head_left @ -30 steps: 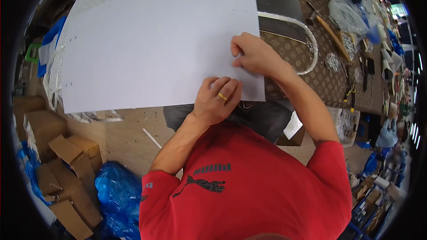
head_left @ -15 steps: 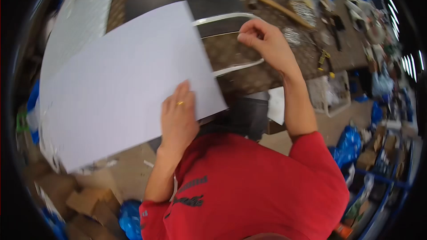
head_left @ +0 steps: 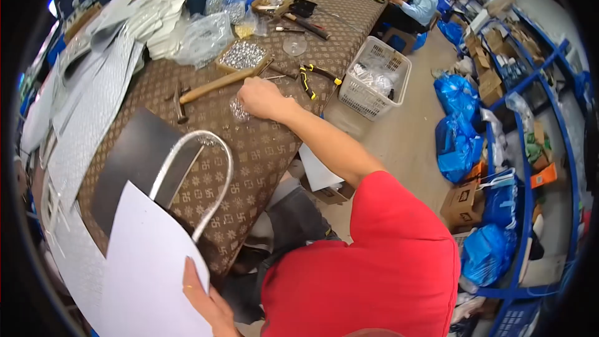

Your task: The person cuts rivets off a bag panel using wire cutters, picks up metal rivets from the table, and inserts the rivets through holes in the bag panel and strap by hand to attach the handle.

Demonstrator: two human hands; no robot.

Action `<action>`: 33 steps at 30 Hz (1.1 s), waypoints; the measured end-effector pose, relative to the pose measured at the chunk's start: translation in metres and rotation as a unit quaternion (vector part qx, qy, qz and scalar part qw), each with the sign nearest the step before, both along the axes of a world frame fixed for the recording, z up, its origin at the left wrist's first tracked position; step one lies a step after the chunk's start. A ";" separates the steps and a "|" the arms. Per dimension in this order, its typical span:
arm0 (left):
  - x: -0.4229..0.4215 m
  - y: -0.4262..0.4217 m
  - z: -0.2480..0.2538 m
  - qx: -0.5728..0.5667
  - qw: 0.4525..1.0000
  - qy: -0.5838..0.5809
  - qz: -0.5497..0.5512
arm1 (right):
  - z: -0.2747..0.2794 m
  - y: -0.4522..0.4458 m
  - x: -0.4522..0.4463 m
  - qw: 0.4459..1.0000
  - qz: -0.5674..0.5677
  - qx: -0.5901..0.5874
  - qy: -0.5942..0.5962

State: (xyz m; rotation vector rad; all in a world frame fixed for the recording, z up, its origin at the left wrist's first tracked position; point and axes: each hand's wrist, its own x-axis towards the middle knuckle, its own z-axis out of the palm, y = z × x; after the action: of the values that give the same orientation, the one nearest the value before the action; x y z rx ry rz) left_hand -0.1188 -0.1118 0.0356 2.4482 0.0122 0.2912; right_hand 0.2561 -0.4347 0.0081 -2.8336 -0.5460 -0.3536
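Note:
My left hand (head_left: 209, 302) lies with fingers stretched out along the right edge of a large white sheet (head_left: 146, 268). From under that sheet a white strap loop (head_left: 229, 165) curves out over the patterned cloth. A dark flat panel (head_left: 140, 156) lies beneath the strap. My right hand (head_left: 265, 98) reaches across the table, its fingers bunched downward at a small heap of shiny metal pieces (head_left: 239, 110). Its fingertips are partly hidden, so what they pinch cannot be made out. Just beyond it is the wooden handle of a hammer (head_left: 215, 84).
A box of small metal parts (head_left: 243, 55), yellow-black pliers (head_left: 307, 81) and a clear bag (head_left: 203, 40) lie farther back. A white plastic basket (head_left: 374, 78) stands by the table edge. Blue bags (head_left: 458, 143) line shelving on the right. Another person (head_left: 418, 3) sits at the far end.
The view has swung right and up the table. My right hand has moved from beside the strap to the metal pieces. My left hand stays at the white sheet.

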 end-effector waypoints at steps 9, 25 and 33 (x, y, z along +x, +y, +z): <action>0.001 -0.007 -0.015 0.189 0.980 0.040 -0.037 | 0.029 -0.001 -0.016 0.997 -0.003 0.046 0.065; 0.014 -0.035 -0.028 0.192 0.981 0.010 0.027 | 0.038 0.000 -0.013 0.997 0.025 -0.015 0.066; 0.015 -0.024 -0.012 0.120 0.992 -0.002 0.045 | 0.043 -0.005 -0.017 0.997 0.066 0.049 -0.007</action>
State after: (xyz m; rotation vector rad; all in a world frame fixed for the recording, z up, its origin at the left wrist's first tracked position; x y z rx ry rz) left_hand -0.1037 -0.1361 0.0233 2.6898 0.0914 0.3540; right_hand 0.2388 -0.4399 0.0514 -2.6862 -0.6939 -0.3653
